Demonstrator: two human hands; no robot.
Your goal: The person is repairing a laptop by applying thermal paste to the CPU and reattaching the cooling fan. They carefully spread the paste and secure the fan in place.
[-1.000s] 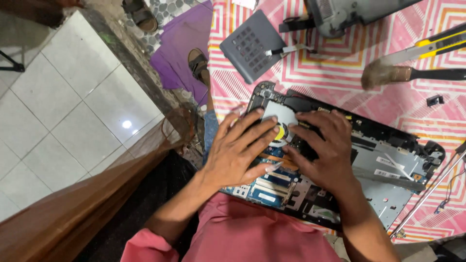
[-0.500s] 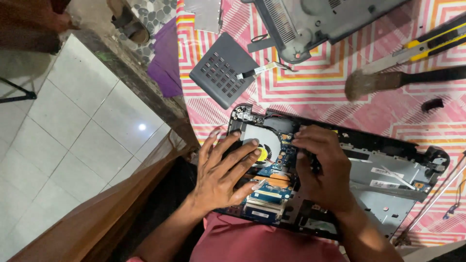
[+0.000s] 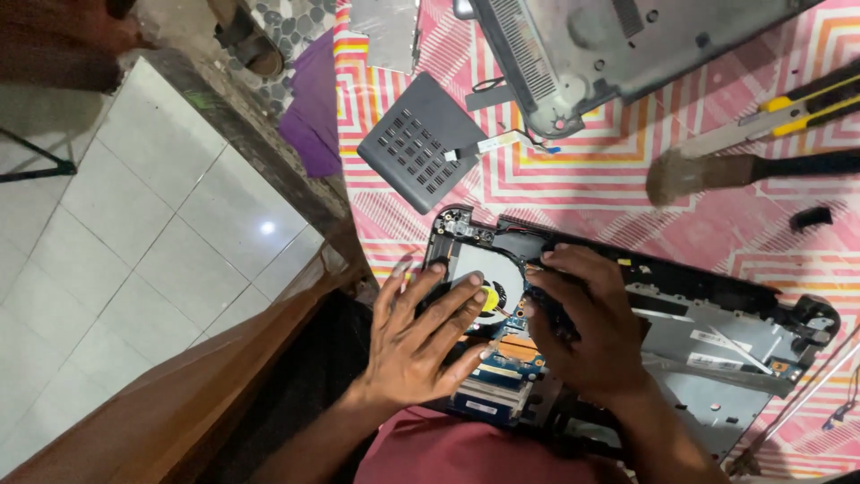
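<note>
An opened laptop base (image 3: 717, 332) lies on the patterned table with its blue circuit board (image 3: 502, 376) and round cooling fan (image 3: 488, 273) exposed. My left hand (image 3: 421, 336) rests flat with spread fingers on the fan and the board's left edge. My right hand (image 3: 596, 327) presses down beside it, fingertips on a dark part just right of the fan. A yellow spot (image 3: 490, 297) shows at the fan's hub between the hands.
A dark vented cover panel (image 3: 417, 143) with a ribbon cable lies above. A grey laptop shell (image 3: 609, 45) sits at the top. A brush (image 3: 743, 170) and a yellow utility knife (image 3: 788, 108) lie at the right. The table edge drops to a tiled floor (image 3: 170, 233) on the left.
The view has shifted, so the laptop base now sits lower in the frame. Both hands stay on the fan area; the left hand's fingers have spread a little wider.
</note>
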